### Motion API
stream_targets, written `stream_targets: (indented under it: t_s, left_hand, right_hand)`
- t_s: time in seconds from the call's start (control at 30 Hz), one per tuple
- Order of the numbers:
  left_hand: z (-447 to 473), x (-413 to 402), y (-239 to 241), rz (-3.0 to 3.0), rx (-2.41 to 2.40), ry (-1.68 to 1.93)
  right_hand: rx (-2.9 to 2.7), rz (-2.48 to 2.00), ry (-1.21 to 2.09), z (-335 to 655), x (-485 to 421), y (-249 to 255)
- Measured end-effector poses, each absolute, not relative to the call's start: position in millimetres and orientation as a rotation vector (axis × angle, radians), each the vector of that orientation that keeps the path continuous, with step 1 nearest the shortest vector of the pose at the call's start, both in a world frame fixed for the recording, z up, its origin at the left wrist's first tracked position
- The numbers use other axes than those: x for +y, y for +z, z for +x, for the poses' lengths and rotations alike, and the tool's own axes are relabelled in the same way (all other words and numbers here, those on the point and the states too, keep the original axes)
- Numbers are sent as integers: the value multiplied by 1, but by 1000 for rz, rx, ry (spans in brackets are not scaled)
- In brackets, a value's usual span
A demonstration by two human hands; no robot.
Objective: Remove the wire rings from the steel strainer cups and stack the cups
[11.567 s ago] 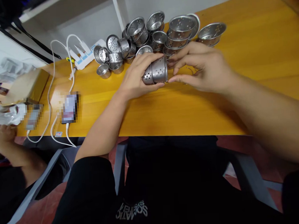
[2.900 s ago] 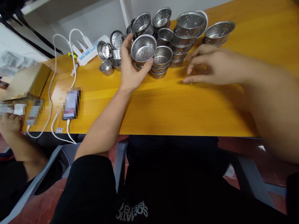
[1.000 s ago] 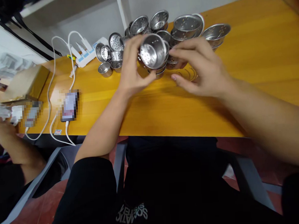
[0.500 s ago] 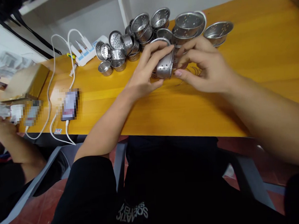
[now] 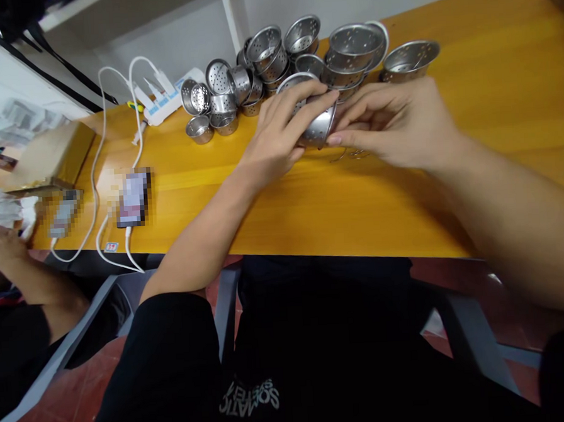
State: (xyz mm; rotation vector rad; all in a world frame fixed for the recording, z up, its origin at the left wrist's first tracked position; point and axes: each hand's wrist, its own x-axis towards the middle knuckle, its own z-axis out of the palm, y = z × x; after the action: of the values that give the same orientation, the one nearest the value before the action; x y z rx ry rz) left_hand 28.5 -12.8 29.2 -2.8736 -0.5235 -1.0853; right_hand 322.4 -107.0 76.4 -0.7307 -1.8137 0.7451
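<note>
My left hand (image 5: 278,139) wraps round a small perforated steel strainer cup (image 5: 319,127), tipped on its side just above the yellow table (image 5: 309,197). My right hand (image 5: 395,126) meets it from the right, its fingertips pinched at the cup's open rim. Thin wire pieces (image 5: 349,154) lie on the table under my right hand. Just behind my hands is a heap of similar steel strainer cups (image 5: 264,48), with stacked wider strainer bowls (image 5: 356,46) to its right.
A phone (image 5: 132,200) on a white cable and a white power strip (image 5: 163,101) lie at the table's left. A cardboard box (image 5: 54,153) stands at the far left. Another person's hand (image 5: 0,241) holds white wrapping at the left edge. Grey chair frames stand below the table.
My left hand took a cup from the heap, tipped it on its side and brought it down and right. My right hand has closed in on its rim.
</note>
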Motion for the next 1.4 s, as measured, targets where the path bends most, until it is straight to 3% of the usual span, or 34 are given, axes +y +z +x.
stream_targets:
  t_s: [0.4, 0.63, 0.83, 1.03, 1.2, 1.4]
  left_hand:
    - [37, -27, 44, -2778, -535, -954]
    - [38, -33, 50, -2590, -295, -1182]
    - [38, -32, 49, -2743, -644, -1005]
    - [30, -27, 47, -2751, -644, -1210]
    - [19, -18, 46, -2808, -839, -1224]
    - [0, -4, 38, -2547, -1109, -1516]
  right_hand:
    - [-1835, -695, 719, 326, -108, 84]
    - [-1881, -728, 559, 330, -113, 87]
    - [-1798, -745, 515, 321, -120, 86]
    - [-1803, -743, 532, 325, -124, 91]
    - [-1948, -721, 516, 336, -120, 95]
    - [-2002, -760, 440, 349, -108, 91]
